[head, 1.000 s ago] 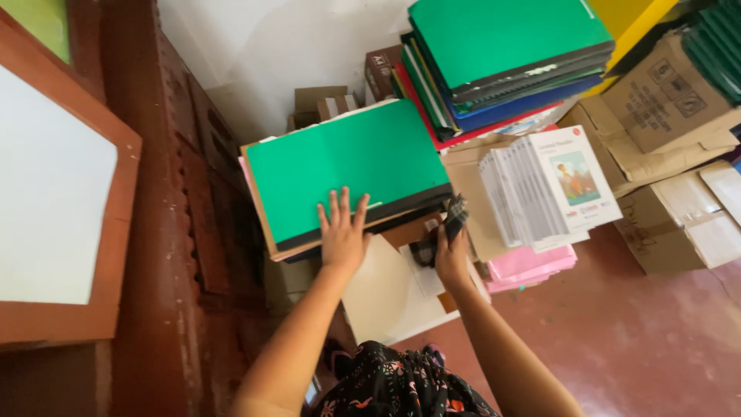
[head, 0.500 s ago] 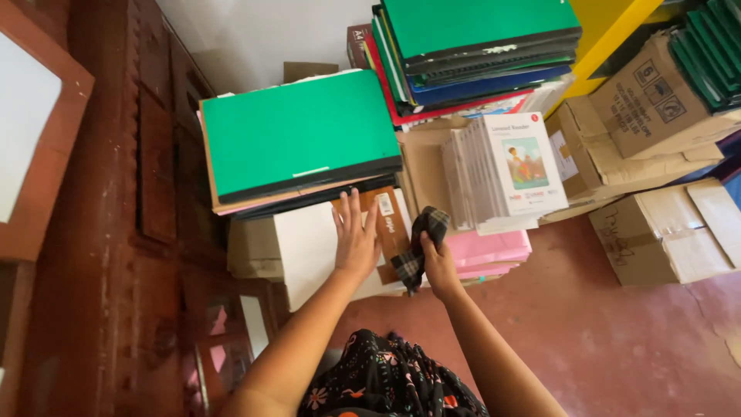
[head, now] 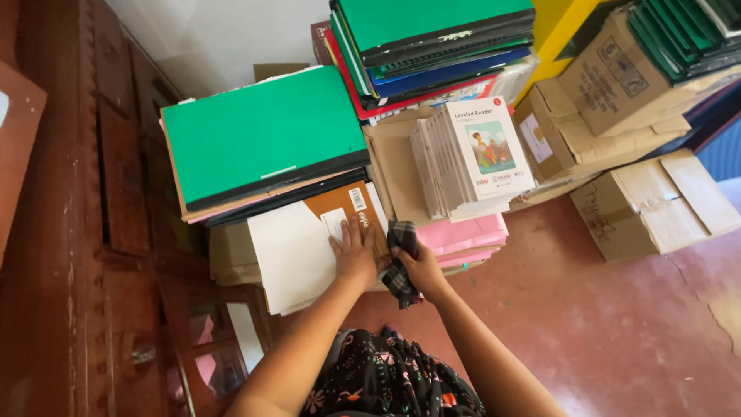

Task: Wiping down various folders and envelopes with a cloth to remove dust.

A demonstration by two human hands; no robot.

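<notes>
Checked cloth [head: 401, 262] in right hand [head: 421, 270], beside cartons.

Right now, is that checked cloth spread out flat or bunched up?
Bunched up. The checked cloth is crumpled in the right hand, hanging in folds beside the left hand, which lies flat on the brown box.

A worn red cement floor [head: 617, 324] meets a white wall [head: 224, 38] — a dark carved wooden cabinet [head: 93, 232] stands along the left, evenly lit.
</notes>
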